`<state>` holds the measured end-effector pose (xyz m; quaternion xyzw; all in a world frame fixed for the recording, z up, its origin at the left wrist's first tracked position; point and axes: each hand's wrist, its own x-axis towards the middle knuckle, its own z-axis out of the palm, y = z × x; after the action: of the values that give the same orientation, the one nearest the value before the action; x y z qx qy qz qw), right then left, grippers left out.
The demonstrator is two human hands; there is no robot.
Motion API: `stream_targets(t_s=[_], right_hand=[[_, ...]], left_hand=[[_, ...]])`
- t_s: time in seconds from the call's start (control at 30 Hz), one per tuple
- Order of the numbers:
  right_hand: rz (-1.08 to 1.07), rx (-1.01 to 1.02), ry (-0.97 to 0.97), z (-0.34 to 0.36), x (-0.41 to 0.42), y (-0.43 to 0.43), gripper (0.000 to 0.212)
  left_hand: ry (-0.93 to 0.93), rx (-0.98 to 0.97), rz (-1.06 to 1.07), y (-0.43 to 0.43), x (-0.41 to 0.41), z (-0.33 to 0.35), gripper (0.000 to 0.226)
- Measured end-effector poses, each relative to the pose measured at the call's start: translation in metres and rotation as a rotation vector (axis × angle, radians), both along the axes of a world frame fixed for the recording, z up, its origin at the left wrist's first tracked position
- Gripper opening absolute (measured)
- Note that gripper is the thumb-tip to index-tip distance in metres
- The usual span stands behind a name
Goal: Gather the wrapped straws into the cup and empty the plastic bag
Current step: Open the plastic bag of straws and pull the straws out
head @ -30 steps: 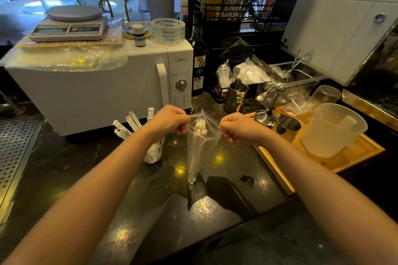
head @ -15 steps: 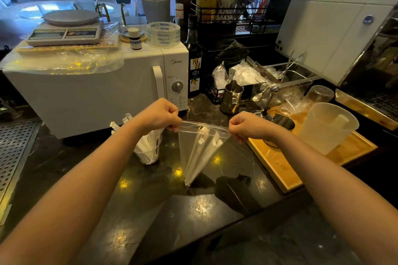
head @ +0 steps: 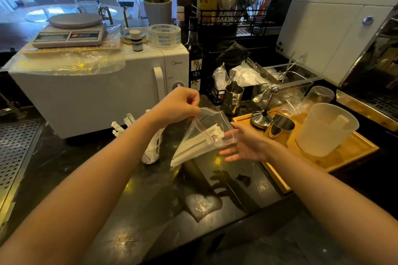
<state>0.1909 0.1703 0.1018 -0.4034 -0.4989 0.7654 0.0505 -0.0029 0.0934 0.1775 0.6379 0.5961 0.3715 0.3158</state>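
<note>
Left hand [head: 176,105] pinches zip bag [head: 206,135] of wrapped straws [head: 198,144] right of straw-filled cup [head: 151,153]; right hand [head: 245,144] spread open, grip empty.

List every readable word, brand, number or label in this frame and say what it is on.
"Midea": front of the white microwave.
"183": label of the dark bottle.
Repeated print on the tape roll: blurred, not readable.
Two characters on the yellow container in the rack: too blurred to read.
Kitchen scale panel and small brown bottle label: too small to read.
Plastic bag and wrapped straws: no text visible.
</note>
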Motion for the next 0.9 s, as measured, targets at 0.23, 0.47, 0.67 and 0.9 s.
stream_targets(t_s=[0.23,0.47,0.67,0.9], right_hand=[[0.082,-0.362,0.269,-0.014,-0.003,-0.013,0.078],[-0.053,-0.420,0.508,-0.016,-0.016,-0.036,0.089],[-0.297,-0.080,0.313,-0.021,-0.020,-0.033,0.018],[-0.211,-0.242,0.446,-0.003,-0.019,-0.023,0.031]], left_hand=[[0.202,0.002,-0.210,0.006,0.027,0.021,0.031],[0.144,0.006,-0.318,0.001,0.058,0.018,0.031],[-0.189,-0.044,-0.331,-0.004,0.052,0.013,0.029],[-0.685,-0.048,0.228,-0.008,0.005,-0.011,0.012]])
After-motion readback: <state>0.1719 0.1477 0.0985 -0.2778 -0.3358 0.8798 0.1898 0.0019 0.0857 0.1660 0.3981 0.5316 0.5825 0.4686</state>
